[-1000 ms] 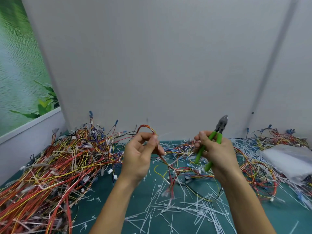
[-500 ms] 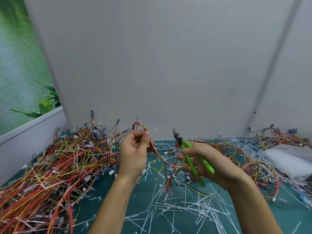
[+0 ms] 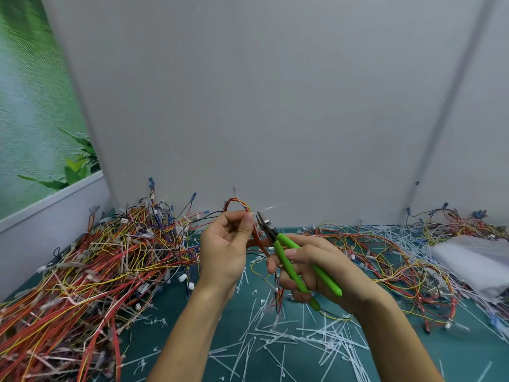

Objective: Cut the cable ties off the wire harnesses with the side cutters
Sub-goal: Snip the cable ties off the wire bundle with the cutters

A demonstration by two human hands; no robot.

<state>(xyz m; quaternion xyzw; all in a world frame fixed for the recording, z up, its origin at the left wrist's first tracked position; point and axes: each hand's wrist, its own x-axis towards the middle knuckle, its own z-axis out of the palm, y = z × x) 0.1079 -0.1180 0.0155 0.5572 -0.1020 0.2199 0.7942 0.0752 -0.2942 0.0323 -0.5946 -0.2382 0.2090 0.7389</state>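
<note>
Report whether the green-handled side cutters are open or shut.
Likely open: the handles of the green-handled side cutters splay apart in the right hand. The blade gap itself is too small to tell.

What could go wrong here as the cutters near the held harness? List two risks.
1. The tip of the cutters, gripped by the right hand, sits right beside the left hand, which pinches the harness; a slip could nick skin.
2. The tie sticks out right at the harness's wires, so the blades might bite a wire as well.
</note>
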